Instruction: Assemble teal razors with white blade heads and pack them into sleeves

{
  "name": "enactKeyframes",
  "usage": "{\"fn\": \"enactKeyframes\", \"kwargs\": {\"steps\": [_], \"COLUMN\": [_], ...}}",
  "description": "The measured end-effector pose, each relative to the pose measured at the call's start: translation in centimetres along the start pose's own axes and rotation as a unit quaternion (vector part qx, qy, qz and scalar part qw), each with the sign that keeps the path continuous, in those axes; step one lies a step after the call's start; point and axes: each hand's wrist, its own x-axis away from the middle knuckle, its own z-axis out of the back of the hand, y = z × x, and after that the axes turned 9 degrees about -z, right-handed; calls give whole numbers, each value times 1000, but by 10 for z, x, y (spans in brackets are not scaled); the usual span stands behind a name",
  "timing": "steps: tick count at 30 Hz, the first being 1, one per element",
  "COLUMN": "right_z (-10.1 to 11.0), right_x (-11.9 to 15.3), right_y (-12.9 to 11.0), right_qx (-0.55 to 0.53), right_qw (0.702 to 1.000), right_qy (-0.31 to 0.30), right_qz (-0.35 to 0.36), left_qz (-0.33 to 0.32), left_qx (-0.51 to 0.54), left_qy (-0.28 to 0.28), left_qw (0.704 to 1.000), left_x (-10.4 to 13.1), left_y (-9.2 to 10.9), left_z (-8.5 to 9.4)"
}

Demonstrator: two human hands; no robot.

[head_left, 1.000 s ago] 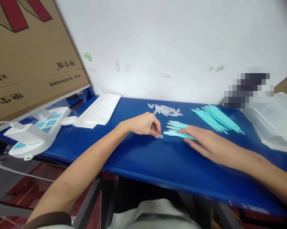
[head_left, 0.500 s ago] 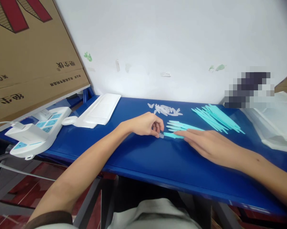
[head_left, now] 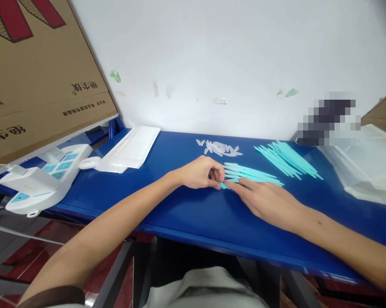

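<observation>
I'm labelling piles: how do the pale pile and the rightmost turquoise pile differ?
Colour: the pale pile is whitish; the turquoise pile is aqua.
Size: the pale pile's pieces are short; the turquoise pile's are long.
Arrangement: the pale pile lies jumbled; the turquoise pile mostly slants one way.
Both lie on the blue table.

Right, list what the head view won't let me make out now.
Head view:
- Turquoise stick between the hands: partly hidden by the left hand and right hand.
- Pale pieces: too small and jumbled to count.
- Dark patch: pixelated.
- Cardboard box: cut off by left and top edges.
</observation>
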Motion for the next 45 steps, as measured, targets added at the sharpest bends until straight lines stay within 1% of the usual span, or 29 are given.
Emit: {"fn": "enactKeyframes", "kwargs": {"steps": [7,11,13,15,17,19,20,23,25,28,31,34,37,40,43,45], "right_z": [1,0,1,3,5,5,5,0,-2,-4,-1,4,9,13,16,15], "right_x": [0,-3,-4,-4,-3,-2,-2,-2,-3,-3,-3,-3,-3,-3,-2,-2], "right_y": [3,6,8,11,17,25,29,42,47,48,47,47,48,49,51,53], "right_qx": [-39,-74,-104,-128,-133,-124,-118,-99,-91,-108,-126,-118,-127,-158,-187,-189], "right_qw": [998,996,994,991,990,990,990,992,993,991,987,984,980,972,960,959], "right_qy": [-12,-5,7,18,21,19,17,14,11,18,25,27,7,-26,-82,-91], "right_qz": [-45,-39,-36,-41,-50,-64,-71,-75,-73,-82,-94,-129,-156,-172,-194,-192], "left_qz": [3,3,-12,-46,-77,-85,-81,-42,-7,53,142,205,224,245,268,295], "left_qx": [18,28,15,-32,-101,-182,-225,-340,-388,-436,-440,-412,-410,-432,-452,-465], "left_qy": [36,37,64,122,177,207,211,202,200,217,248,255,242,237,218,208], "left_qw": [999,999,998,991,976,958,948,918,900,872,851,850,851,835,822,808], "left_x": [0,0,-1,-2,-1,1,3,11,18,28,37,41,42,41,40,41], "left_y": [-2,2,5,5,1,-6,-11,-23,-29,-37,-49,-60,-65,-64,-61,-60], "left_z": [-9,-9,-8,-7,-3,3,7,24,38,57,70,74,74,74,73,74]}}
